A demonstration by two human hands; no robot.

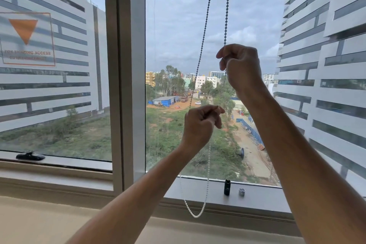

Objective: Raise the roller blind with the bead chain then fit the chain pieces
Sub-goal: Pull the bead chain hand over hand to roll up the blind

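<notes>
Both our bare forearms reach up from the bottom edge toward the window. Our left hand (200,123) sits lower, fingers pinched together on the left strand of the bead chain (206,27), just where it meets the fist. Our right hand (240,65) is higher, fist closed on the right strand. Both strands run up out of view at the top, dark against the sky. Below our left hand a white loop (206,190) of chain hangs down in front of the window sill (263,196). On that sill stand a small black cylindrical piece (227,187) and, just beside it, a small grey piece (241,191). Left of the frame post, a black window latch (30,156) lies on the lower rail.
</notes>
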